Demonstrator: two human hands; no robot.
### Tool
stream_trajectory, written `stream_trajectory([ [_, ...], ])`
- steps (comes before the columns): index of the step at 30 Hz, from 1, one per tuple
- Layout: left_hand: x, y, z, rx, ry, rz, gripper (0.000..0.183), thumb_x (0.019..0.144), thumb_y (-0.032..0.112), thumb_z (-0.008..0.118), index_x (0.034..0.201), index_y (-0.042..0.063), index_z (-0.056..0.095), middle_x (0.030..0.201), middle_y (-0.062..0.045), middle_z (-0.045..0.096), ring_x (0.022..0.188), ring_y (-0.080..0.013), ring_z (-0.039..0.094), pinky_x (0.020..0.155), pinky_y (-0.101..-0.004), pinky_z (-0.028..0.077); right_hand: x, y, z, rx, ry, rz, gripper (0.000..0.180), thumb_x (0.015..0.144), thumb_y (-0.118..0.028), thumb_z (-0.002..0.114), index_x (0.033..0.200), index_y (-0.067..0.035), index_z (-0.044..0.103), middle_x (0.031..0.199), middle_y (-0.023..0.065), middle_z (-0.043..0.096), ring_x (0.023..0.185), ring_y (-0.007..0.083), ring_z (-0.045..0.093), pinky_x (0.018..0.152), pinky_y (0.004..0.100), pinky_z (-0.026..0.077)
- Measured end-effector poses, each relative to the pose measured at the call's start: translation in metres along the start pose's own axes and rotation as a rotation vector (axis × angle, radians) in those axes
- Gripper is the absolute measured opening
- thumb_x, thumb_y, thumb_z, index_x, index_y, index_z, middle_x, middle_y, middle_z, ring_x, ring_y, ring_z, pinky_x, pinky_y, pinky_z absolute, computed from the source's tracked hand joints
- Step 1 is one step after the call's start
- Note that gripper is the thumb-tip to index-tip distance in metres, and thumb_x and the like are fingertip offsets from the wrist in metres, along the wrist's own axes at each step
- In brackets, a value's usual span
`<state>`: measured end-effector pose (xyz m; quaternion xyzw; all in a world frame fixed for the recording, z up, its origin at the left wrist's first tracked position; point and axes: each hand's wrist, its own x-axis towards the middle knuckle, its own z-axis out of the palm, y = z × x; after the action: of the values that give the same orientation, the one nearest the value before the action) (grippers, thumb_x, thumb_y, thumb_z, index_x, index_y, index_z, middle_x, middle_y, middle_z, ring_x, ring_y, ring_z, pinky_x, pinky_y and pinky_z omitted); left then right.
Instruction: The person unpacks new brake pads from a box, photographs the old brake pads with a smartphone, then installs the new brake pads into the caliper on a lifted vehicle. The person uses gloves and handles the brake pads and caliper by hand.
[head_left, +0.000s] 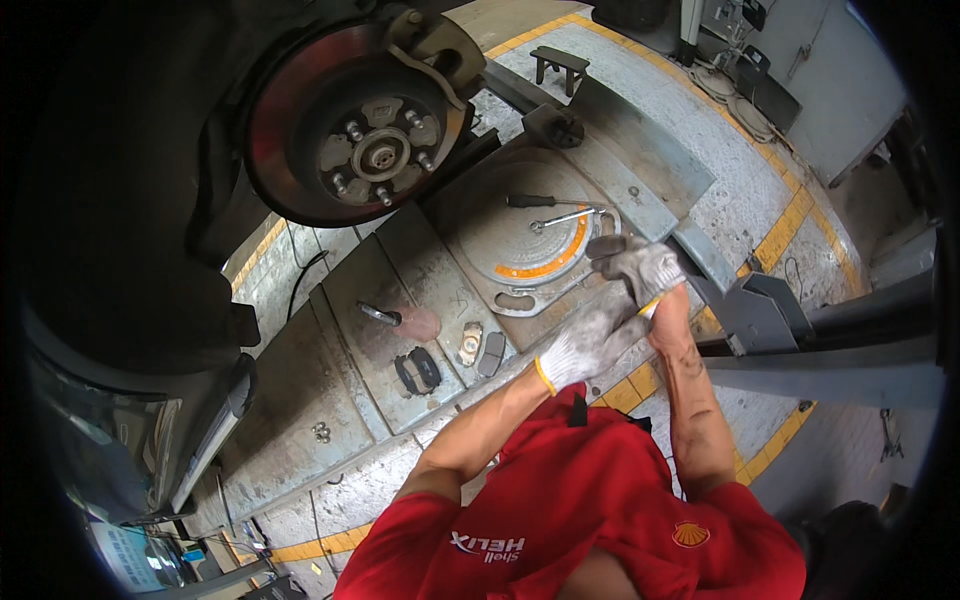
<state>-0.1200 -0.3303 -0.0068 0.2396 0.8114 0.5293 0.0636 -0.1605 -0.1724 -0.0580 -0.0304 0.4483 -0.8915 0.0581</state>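
Note:
Both my hands wear grey-white knit work gloves with yellow cuff trim. At my right wrist, the fingers of my left hand (592, 349) grip the cuff of the right glove (651, 304). My right hand (637, 264) holds nothing, its darkened fingers apart over the edge of a round turn plate (525, 225) with an orange scale. Nearest to it on that plate lie a combination wrench (564, 220) and a black-handled screwdriver (536, 201). Left of my hands, brake pads (418, 371) lie on the metal platform, with a lighter pad (470, 343) and a grey pad (491, 354) beside them.
A brake disc (300, 120) with bare wheel studs and a caliper (442, 52) hangs ahead on the left. Several wheel nuts (321, 432), a metal tool (379, 313) and a pinkish round piece (418, 322) lie on the platform. A lift post (825, 382) stands right; a small stool (561, 64) beyond.

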Motion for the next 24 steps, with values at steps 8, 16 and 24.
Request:
stream_trajectory([
  [8, 0.074, -0.003, -0.020, 0.213, -0.023, 0.109, 0.032, 0.100, 0.032, 0.058, 0.101, 0.002, 0.066, 0.098, -0.023, 0.067, 0.097, -0.0441, 0.064, 0.088, -0.0523, 0.048, 0.103, -0.023, 0.010, 0.240, -0.050, 0.459, 0.067, 0.102, -0.051, 0.058, 0.148, -0.003, 0.050, 0.135, 0.0216, 0.060, 0.113, 0.0317, 0.064, 0.099, 0.0415, 0.052],
  [16, 0.087, -0.033, -0.025, 0.109, 0.074, 0.005, 0.034, 0.101, 0.033, 0.053, 0.097, 0.003, 0.067, 0.094, -0.023, 0.068, 0.094, -0.0452, 0.065, 0.083, -0.0550, 0.050, 0.170, 0.003, 0.007, 0.118, -0.022, 0.117, 0.062, 0.105, -0.048, 0.055, 0.153, -0.010, 0.049, 0.151, 0.0100, 0.053, 0.138, 0.0266, 0.052, 0.119, 0.0436, 0.038],
  [24, 0.098, -0.052, -0.034, 0.329, 0.400, -0.139, 0.030, 0.099, 0.034, 0.057, 0.097, 0.006, 0.066, 0.093, -0.018, 0.066, 0.092, -0.0424, 0.065, 0.083, -0.0526, 0.052, 0.256, 0.041, 0.021, -0.219, -0.128, 0.503, 0.054, 0.101, -0.040, 0.065, 0.146, -0.011, 0.056, 0.136, 0.0113, 0.065, 0.129, 0.0297, 0.059, 0.110, 0.0470, 0.045],
])
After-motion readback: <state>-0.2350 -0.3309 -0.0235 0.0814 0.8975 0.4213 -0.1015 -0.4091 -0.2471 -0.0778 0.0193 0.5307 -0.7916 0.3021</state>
